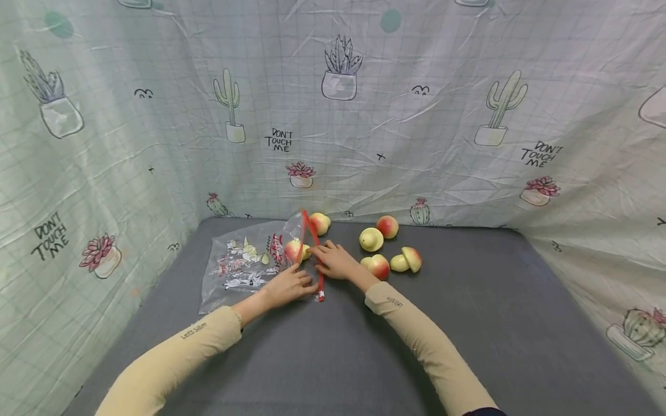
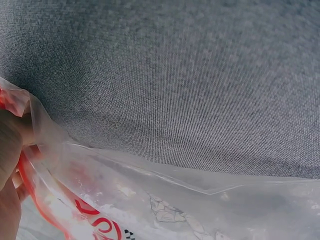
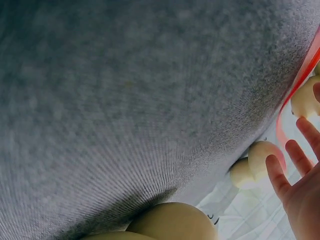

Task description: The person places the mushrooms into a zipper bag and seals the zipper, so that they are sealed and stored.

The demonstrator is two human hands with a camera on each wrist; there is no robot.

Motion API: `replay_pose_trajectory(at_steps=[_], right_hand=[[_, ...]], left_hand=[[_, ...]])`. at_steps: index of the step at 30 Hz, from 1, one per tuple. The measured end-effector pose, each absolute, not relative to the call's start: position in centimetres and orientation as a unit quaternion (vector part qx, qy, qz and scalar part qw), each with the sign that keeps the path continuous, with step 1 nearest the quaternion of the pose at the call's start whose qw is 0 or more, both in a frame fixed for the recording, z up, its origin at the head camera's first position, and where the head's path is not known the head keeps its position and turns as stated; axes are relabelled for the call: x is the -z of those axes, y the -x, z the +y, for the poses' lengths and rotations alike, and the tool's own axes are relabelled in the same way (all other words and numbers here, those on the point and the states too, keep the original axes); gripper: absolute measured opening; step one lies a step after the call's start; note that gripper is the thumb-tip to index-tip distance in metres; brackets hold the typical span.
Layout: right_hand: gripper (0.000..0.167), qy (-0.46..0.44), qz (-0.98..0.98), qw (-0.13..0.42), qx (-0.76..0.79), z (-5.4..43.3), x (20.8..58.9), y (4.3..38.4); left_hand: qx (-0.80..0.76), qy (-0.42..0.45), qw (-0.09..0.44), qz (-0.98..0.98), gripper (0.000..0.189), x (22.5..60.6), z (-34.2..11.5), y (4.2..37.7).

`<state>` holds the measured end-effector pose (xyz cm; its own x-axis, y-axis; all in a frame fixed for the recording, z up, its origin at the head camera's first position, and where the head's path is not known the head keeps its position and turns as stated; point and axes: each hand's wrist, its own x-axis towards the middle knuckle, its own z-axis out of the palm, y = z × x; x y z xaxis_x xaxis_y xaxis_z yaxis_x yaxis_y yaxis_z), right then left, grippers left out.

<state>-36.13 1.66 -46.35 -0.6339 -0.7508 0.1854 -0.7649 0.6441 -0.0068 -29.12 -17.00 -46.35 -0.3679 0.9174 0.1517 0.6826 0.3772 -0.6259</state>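
A clear zip bag (image 1: 214, 292) with a red zip strip and printed figures lies flat, its mouth toward the right. My left hand (image 1: 290, 284) grips the lower edge of the mouth; in the left wrist view the film of the bag (image 2: 165, 175) runs over the fingers. One red-and-yellow, pear-like fruit (image 1: 293, 251) sits at the mouth, seen partly through the plastic. My right hand (image 1: 338, 262) reaches over the red strip, fingers extended, fingertips right at this fruit. The right wrist view shows those fingers spread beside the fruit (image 3: 304, 100).
Another fruit (image 1: 319, 223) lies behind the bag's mouth. Right of my right hand are several more: a yellow one (image 1: 371, 239), a reddish one (image 1: 387, 226), one near my wrist (image 1: 378, 267) and one on its side (image 1: 411, 259). A cactus-print curtain (image 1: 343, 144) surrounds the dark table (image 1: 468, 323).
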Motion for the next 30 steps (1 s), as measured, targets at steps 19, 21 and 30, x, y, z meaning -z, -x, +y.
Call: replay_pose_trajectory(at_steps=[19,21,30], right_hand=[[0.080,-0.418,-0.907,0.046,0.011,1.9,46.0,36.5],[0.081,-0.418,-0.907,0.047,0.010,1.9,46.1,36.5],[0.082,-0.414,-0.908,0.056,0.006,2.1,46.3,36.4]], left_hand=[[-0.219,0.468,0.217,-0.828,0.033,45.8,-16.2,28.6],[-0.213,0.471,0.215,-0.829,0.035,45.6,-16.2,28.6],[-0.238,0.462,0.187,-0.834,0.057,44.9,-16.3,28.6]])
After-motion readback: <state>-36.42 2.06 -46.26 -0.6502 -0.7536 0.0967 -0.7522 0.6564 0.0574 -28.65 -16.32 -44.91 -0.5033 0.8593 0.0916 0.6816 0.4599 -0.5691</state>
